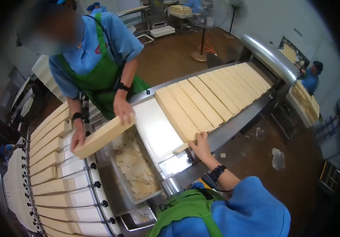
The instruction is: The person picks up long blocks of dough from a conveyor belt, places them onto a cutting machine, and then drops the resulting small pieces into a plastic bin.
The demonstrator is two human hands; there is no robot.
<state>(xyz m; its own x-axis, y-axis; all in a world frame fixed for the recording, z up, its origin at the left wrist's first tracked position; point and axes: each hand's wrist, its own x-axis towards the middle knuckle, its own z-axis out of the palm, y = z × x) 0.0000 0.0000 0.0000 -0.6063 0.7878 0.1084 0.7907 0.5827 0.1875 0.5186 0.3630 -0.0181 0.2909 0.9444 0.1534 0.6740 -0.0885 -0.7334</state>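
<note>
My right hand (201, 147), with a dark band on the wrist, reaches to the near end of the first pale block (177, 116) in a row on the conveyor. Its fingers are bent around that end, thumb side against the block's corner. A small pale piece (181, 148) sticks out beside my fingers at the belt edge. My left hand is out of view. Across the belt, a co-worker in a green apron holds another long pale block (104, 136) between both hands, tilted above a bin (128, 191) of broken pale pieces.
More blocks (225, 89) lie side by side up the conveyor to a rounded metal housing (270, 55). At left, a rack with metal rods (95, 185) holds several blocks. Fans stand behind. Scraps (278, 158) lie on the brown floor at right.
</note>
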